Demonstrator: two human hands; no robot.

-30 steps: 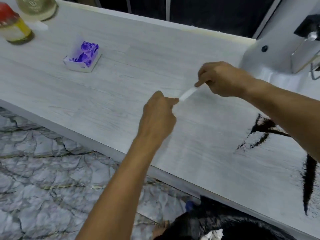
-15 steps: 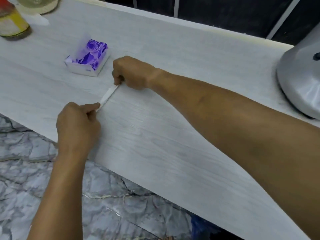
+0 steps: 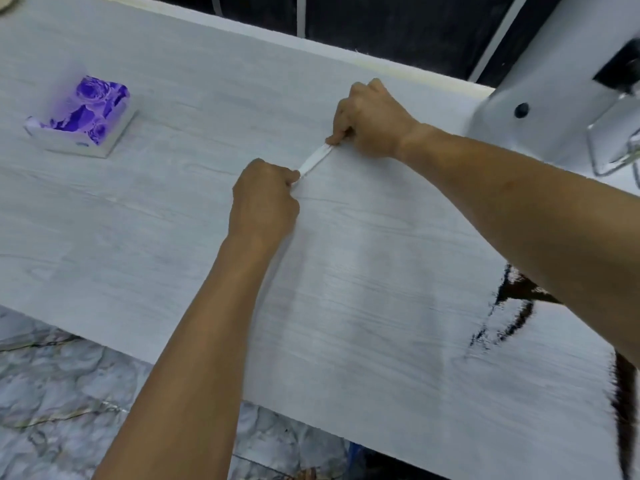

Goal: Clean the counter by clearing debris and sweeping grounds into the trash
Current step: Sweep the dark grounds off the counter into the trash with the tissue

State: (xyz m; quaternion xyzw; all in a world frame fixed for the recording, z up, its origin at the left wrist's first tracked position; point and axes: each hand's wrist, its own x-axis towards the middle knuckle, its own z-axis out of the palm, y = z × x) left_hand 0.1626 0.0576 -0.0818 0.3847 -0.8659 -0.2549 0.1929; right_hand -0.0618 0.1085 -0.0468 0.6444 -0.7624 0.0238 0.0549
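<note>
Hands: left hand (image 3: 265, 202) and right hand (image 3: 369, 121) each pinch an end of a thin white strip (image 3: 315, 161)
Strip: stretched low over the pale wood-grain counter (image 3: 173, 220)
Progress: unfinished, I judge — dark coffee grounds (image 3: 509, 306) streak the right side — sweeping remains

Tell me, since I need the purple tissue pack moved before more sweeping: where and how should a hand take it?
Grip the purple tissue pack across its two long side faces, coming down from above. It lies flat on the counter, apart from everything else, and its low boxy shape likely suits a top pinch. Both hands are busy: the left hand and right hand each pinch an end of the white strip.
</note>
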